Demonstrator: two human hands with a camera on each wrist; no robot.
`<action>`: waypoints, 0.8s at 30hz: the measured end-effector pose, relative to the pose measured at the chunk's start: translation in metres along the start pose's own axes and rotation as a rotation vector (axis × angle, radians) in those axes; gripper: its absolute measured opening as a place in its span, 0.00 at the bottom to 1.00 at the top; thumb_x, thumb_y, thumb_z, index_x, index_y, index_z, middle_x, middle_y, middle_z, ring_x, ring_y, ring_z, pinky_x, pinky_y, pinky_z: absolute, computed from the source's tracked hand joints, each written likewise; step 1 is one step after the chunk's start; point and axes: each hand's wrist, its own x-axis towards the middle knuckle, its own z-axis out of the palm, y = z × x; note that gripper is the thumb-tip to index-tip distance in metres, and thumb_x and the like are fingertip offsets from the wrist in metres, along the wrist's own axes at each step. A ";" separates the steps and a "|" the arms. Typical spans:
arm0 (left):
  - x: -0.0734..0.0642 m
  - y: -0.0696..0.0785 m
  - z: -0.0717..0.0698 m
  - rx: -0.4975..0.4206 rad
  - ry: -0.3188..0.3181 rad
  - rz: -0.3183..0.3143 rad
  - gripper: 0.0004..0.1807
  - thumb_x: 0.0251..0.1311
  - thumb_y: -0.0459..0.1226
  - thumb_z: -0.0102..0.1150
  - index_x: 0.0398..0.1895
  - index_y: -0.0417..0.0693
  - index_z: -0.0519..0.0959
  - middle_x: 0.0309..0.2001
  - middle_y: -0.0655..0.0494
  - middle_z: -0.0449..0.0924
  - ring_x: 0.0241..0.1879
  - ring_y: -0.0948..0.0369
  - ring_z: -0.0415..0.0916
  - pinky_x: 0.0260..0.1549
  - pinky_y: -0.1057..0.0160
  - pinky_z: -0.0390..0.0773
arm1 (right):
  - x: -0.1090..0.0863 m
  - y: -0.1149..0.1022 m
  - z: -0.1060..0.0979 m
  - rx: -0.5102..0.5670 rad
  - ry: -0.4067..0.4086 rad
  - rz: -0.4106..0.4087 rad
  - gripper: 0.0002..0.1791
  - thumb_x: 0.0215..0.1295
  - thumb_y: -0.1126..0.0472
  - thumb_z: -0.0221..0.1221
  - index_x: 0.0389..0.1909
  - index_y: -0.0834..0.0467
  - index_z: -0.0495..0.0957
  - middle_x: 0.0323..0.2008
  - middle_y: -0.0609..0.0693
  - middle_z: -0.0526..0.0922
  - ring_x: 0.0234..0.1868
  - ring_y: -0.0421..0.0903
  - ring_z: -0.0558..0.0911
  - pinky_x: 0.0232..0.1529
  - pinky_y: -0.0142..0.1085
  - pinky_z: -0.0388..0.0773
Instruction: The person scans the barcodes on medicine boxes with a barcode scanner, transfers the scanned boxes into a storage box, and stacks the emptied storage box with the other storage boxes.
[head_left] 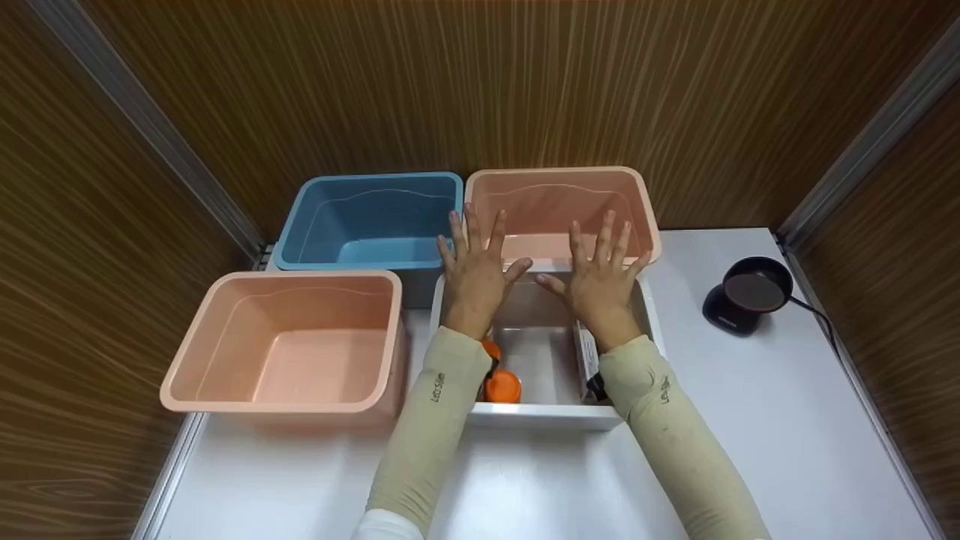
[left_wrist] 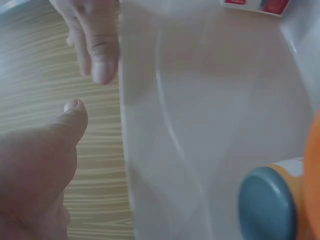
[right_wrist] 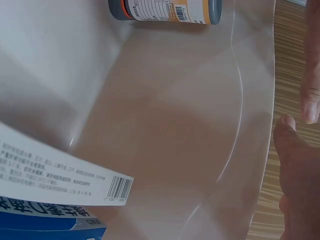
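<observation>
My left hand and right hand hover side by side over the far part of a white bin. Both have their fingers spread and hold nothing; the thumbs point toward each other. Under the left forearm, orange lids show along the bin's left side. A bottle with a grey-blue cap lies there in the left wrist view. Beneath the right wrist stands a white printed box, partly hidden by the arm. The right wrist view shows a blue box against it.
Behind the white bin is a pink bin, with a blue bin to its left. Another pink bin stands at the left. A black cup-like device with a cable sits on the white table at right.
</observation>
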 end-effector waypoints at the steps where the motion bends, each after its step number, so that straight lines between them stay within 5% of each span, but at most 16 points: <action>1: 0.000 -0.001 -0.003 -0.016 0.000 0.000 0.48 0.67 0.70 0.39 0.83 0.63 0.39 0.80 0.37 0.30 0.77 0.38 0.27 0.70 0.34 0.41 | 0.001 -0.001 0.000 -0.003 -0.004 0.003 0.61 0.62 0.21 0.49 0.82 0.48 0.29 0.75 0.65 0.16 0.75 0.69 0.27 0.62 0.77 0.33; 7: -0.010 -0.008 -0.027 -0.173 -0.016 -0.013 0.48 0.68 0.69 0.39 0.83 0.62 0.37 0.80 0.39 0.27 0.77 0.39 0.24 0.70 0.33 0.38 | 0.005 -0.006 0.004 -0.009 -0.030 -0.006 0.59 0.62 0.21 0.47 0.82 0.48 0.33 0.76 0.67 0.19 0.75 0.69 0.28 0.63 0.77 0.37; 14: -0.036 -0.010 -0.052 -0.406 -0.037 0.056 0.48 0.69 0.66 0.46 0.83 0.62 0.39 0.80 0.43 0.23 0.77 0.42 0.19 0.69 0.33 0.33 | 0.005 -0.004 0.004 0.035 -0.016 -0.008 0.58 0.63 0.23 0.50 0.82 0.50 0.37 0.76 0.70 0.25 0.76 0.71 0.32 0.62 0.77 0.38; 24: -0.082 -0.033 -0.056 -0.528 -0.028 0.086 0.50 0.67 0.66 0.48 0.83 0.59 0.40 0.80 0.47 0.22 0.77 0.46 0.19 0.70 0.35 0.34 | 0.006 -0.004 0.006 0.042 0.008 -0.028 0.57 0.64 0.24 0.50 0.82 0.51 0.38 0.77 0.72 0.29 0.76 0.73 0.36 0.62 0.78 0.40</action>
